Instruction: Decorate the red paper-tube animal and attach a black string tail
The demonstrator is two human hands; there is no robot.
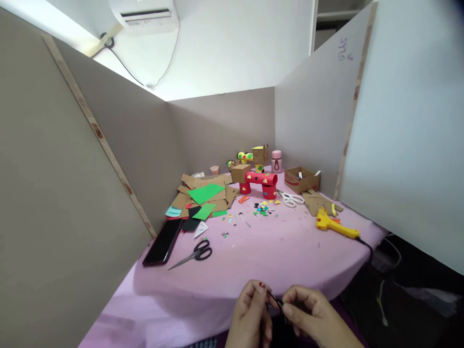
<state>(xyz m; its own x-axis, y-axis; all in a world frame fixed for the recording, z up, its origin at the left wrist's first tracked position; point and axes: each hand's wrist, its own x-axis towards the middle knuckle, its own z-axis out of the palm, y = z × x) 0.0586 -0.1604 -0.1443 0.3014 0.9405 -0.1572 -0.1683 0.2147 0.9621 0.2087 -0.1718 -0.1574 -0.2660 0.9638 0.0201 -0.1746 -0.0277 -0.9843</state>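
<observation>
Two hands low at table [290,251] edge | our left hand [250,314] and right hand [315,316] pinched thin black cord [276,303] | black scissors [194,254] well apart

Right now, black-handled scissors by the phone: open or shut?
Shut. The black-handled scissors lie flat on the pink table cover beside the phone, blades together in one line to a single tip, handle loops side by side.

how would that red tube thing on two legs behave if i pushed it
The red tube figure looks like paper rolls, so probably light and easy to slide on the pink cloth. Standing on two short legs, it may tip if pushed high up. Its stuck-on shapes could peel off.
</observation>
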